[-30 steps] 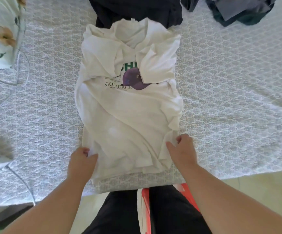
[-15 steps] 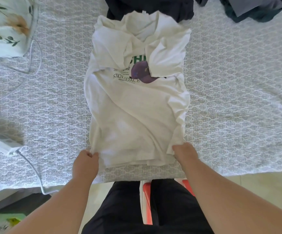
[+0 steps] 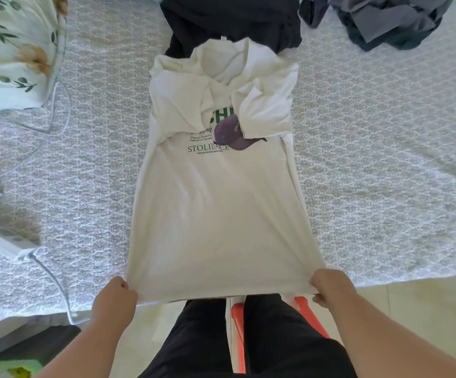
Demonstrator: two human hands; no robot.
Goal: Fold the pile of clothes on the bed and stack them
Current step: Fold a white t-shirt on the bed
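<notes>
Gripping the white T-shirt (image 3: 216, 214) at its two hem corners, your left hand (image 3: 113, 298) and right hand (image 3: 330, 289) have lifted the hem off the bed (image 3: 385, 173) since a second ago; its collar lies against the dark garment (image 3: 232, 20), ready for folding upward.

Bright, soft daylight, wide-angle view.
We see faint shadows on the bed (image 3: 385, 186), edges bending outward, and slight blur at the corners.

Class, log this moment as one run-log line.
left hand: grips hem | right hand: grips hem | white T-shirt: sleeves folded in, hem lifted
</notes>
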